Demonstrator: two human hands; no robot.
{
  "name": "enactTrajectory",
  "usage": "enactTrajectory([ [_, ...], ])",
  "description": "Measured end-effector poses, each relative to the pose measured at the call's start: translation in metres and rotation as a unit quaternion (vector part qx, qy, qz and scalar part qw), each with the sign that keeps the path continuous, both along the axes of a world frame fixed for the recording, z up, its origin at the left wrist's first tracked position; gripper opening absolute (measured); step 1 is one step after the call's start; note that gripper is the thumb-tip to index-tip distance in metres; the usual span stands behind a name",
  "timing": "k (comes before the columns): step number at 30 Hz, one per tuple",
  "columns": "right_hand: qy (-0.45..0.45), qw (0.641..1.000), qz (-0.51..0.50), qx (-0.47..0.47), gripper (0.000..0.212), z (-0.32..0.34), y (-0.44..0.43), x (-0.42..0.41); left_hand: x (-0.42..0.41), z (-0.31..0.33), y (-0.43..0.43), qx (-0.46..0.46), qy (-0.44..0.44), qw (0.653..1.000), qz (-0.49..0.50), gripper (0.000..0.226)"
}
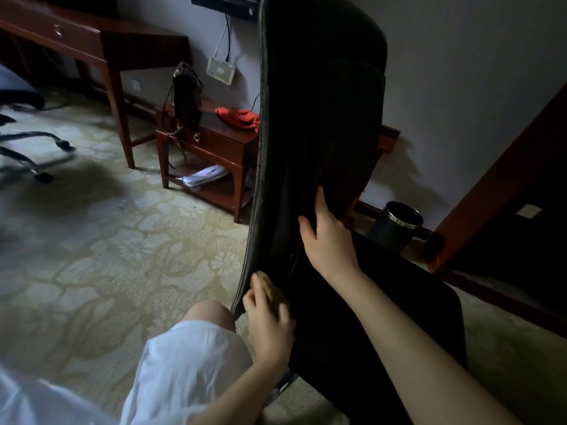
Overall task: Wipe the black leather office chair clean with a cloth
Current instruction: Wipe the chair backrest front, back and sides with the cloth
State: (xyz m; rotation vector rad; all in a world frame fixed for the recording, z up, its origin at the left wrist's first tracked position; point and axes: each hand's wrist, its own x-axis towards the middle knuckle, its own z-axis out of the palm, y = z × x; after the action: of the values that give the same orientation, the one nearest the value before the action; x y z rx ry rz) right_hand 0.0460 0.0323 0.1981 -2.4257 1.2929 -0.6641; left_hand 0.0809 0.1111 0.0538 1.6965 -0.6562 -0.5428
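The black leather office chair [322, 124] fills the middle of the view, its tall backrest upright and its seat running toward the lower right. My left hand [270, 320] grips a tan cloth [268, 288] and presses it against the lower left edge of the backrest, near where it meets the seat. My right hand [326, 234] rests flat on the lower front of the backrest with its fingers spread and straight. My knee in white clothing [211, 314] is just left of the chair.
A low wooden side table [211, 142] with a black bag [185, 99] and a red cloth [239, 118] stands behind the chair. A wooden desk [92, 41] is at upper left, another chair's base [36, 148] at far left, a dark bin [395, 225] by the wall.
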Motion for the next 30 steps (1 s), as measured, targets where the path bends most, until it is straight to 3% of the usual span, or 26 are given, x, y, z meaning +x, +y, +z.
enactTrajectory([
  [3, 0.001, 1.0, -0.006, 0.004, 0.06, 0.0, 0.001, 0.001, -0.002, 0.026, -0.006, -0.09, -0.04, 0.994, 0.042, 0.078],
  [6, 0.0, 1.0, -0.009, 0.004, 0.06, 0.0, 0.001, 0.0, -0.003, 0.046, -0.024, -0.117, -0.074, 0.989, 0.048, 0.078],
  [16, 0.016, 0.999, -0.031, -0.011, 0.059, 0.0, 0.008, 0.003, 0.004, 0.016, -0.026, -0.028, -0.136, 0.99, 0.016, 0.071],
  [23, -0.002, 0.999, -0.042, 0.015, 0.058, 0.002, 0.011, 0.004, 0.004, -0.008, -0.013, 0.05, -0.086, 0.994, -0.033, 0.066],
  [28, -0.004, 0.999, -0.047, 0.018, 0.059, 0.002, 0.011, 0.006, 0.016, -0.017, -0.009, 0.132, 0.025, 0.989, -0.064, 0.047],
  [30, -0.005, 0.999, -0.045, 0.021, 0.059, 0.002, 0.012, 0.005, 0.014, -0.014, -0.001, 0.098, 0.033, 0.993, -0.06, 0.053],
])
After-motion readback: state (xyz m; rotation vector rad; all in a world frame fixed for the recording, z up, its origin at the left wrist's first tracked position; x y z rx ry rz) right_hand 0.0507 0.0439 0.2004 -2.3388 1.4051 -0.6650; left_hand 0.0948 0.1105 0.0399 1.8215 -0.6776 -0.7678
